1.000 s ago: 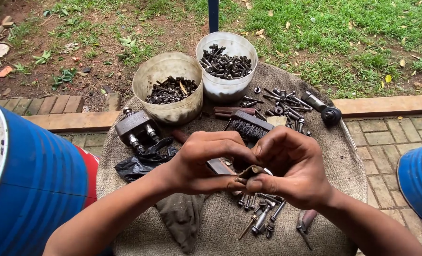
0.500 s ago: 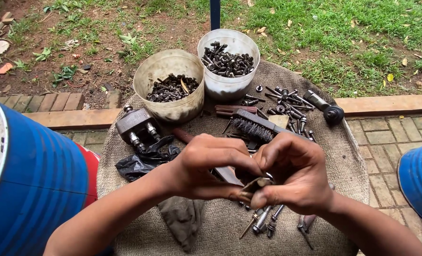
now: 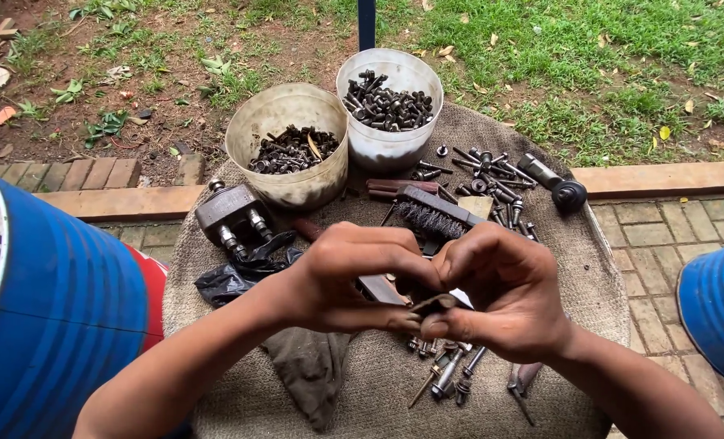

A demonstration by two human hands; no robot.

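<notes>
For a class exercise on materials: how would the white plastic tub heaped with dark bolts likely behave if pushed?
The white plastic tub probably feels heavy, since dark bolts fill it. It likely drags on the coarse burlap cloth. Upright and broad, it seems unlikely to tip.

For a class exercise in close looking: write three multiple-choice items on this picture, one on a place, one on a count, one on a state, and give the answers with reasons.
1. Where does the wire brush lie?
A. Inside a tub
B. On the sacking, behind the hands
C. On the grass

2. How many round tubs of metal fasteners stand at the far edge?
A. Two
B. Three
C. Four

3. How are the two hands placed?
A. Far apart
B. Flat on the sacking
C. Together, pinching a small dark piece

Answers: 1 B, it rests on the sacking. 2 A, a beige tub and a white tub. 3 C, the left hand and the right hand meet over the small dark piece.
</notes>
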